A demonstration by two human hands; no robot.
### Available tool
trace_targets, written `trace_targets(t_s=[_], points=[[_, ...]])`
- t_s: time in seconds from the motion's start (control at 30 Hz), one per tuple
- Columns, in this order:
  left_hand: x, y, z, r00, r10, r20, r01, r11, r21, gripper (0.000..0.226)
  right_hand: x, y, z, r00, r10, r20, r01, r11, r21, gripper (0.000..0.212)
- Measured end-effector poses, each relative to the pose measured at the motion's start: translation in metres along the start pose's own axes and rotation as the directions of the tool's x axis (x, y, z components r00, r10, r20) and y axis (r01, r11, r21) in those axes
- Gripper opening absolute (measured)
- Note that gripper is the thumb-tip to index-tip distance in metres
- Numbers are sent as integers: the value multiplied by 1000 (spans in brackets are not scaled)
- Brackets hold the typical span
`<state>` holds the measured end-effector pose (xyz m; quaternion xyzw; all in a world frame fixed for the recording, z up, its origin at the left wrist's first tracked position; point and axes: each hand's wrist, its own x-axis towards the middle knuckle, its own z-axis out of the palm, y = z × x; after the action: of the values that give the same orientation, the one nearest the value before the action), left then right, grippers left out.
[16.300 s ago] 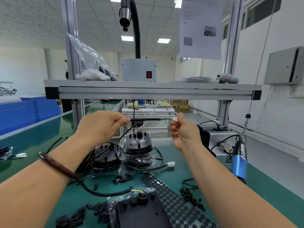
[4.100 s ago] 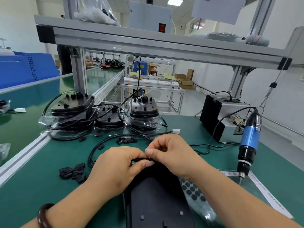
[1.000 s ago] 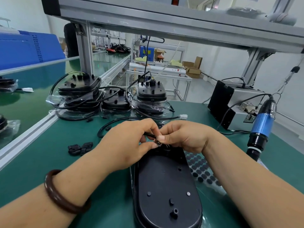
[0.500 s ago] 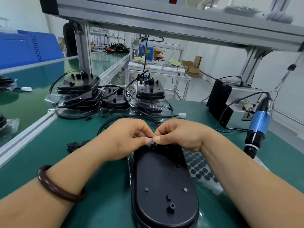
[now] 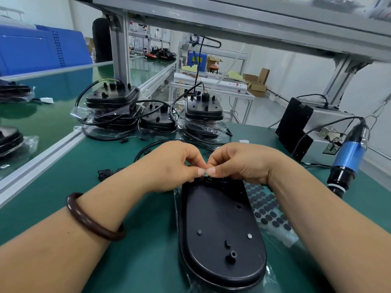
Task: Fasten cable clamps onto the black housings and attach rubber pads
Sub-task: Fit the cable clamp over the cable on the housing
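While the green bench mat (image 5: 137, 261) fills most of the view, it is spanned overhead by an aluminium shelf (image 5: 232, 20). Three stacks of bagged housings (image 5: 112, 102) with black cables are set along the far edge of the mat, and a grey and black control box (image 5: 296, 125) is placed at the right. The black housing (image 5: 220, 229) is laid flat in the middle foreground, lengthwise away from the person, on clear film; its far end is reached by both hands, its near end is left uncovered. A sheet of round rubber pads (image 5: 264, 206) is tucked just beside its right flank, partly hidden by the right forearm. A blue electric screwdriver (image 5: 349, 157) is seen hanging near the right edge.

The left hand (image 5: 169, 166) and the right hand (image 5: 243, 163) are brought together directly above the housing's far end, all fingers curled, the two thumbs pressed tip to tip. A small dark part (image 5: 208, 178) is pinched beneath them, against the housing; whether it is a clamp or the cable cannot be told. A brown bracelet (image 5: 91, 218) is worn on the left wrist. A black cable (image 5: 152, 145) is looped on the mat behind the hands, and loose clamps (image 5: 104, 173) are scattered near the left hand.
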<state>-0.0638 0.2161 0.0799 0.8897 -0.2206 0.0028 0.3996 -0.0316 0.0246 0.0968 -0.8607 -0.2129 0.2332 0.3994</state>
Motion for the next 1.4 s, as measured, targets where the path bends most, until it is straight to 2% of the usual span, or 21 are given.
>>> trace_targets(t_s=[0.1, 0.23, 0.33, 0.43, 0.5, 0.53, 0.6, 0.67, 0.77, 0.87, 1.0, 1.13, 1.3, 1.4], points=[[0, -1, 0, 999, -27, 20, 28, 998, -47, 12, -1, -7, -2, 999, 22, 45, -21, 1000, -19, 20], [3, -4, -1, 997, -60, 53, 65, 993, -102, 15, -2, -16, -7, 996, 50, 75, -40, 991, -130, 15], [4, -8, 0, 996, -54, 69, 62, 993, -105, 13, -7, -12, -3, 999, 16, -40, -20, 993, -115, 13], [6, -9, 1, 996, -61, 72, 68, 992, -102, 12, -16, 0, 11, 947, -207, -244, 150, 961, -232, 16], [7, -8, 0, 995, -67, 76, 75, 992, -105, 13, -21, 8, 22, 850, -390, -353, 240, 885, -398, 14], [7, -8, 0, 995, -66, 77, 74, 992, -102, 14, -23, 10, 25, 802, -473, -364, 273, 833, -480, 9], [6, -7, 0, 996, -57, 72, 64, 993, -95, 14, -28, 13, 29, 726, -624, -288, 337, 689, -642, 3], [6, -6, 0, 997, -53, 62, 59, 994, -93, 11, -30, 15, 29, 695, -696, -178, 372, 560, -740, 9], [5, -3, 0, 999, -34, 30, 34, 999, -8, 10, -30, 19, 31, 658, -742, -132, 352, 457, -817, 14], [1, 3, -2, 1000, 9, 9, -10, 994, 112, 11, -30, 21, 35, 623, -767, -153, 348, 447, -824, 13], [-2, 7, -3, 998, 67, 21, -70, 970, 234, 6, -30, 22, 34, 611, -771, -177, 363, 472, -804, 14], [-4, 3, -4, 994, 98, 40, -104, 971, 216, 7, -33, 24, 36, 614, -748, -252, 325, 530, -783, 9], [-2, 2, -4, 995, 82, 50, -90, 981, 171, 8, -34, 21, 36, 643, -740, -199, 279, 468, -839, 7], [-3, 3, -6, 995, 78, 56, -86, 982, 168, 9, -35, 19, 36, 684, -705, -190, 258, 477, -840, 18]])
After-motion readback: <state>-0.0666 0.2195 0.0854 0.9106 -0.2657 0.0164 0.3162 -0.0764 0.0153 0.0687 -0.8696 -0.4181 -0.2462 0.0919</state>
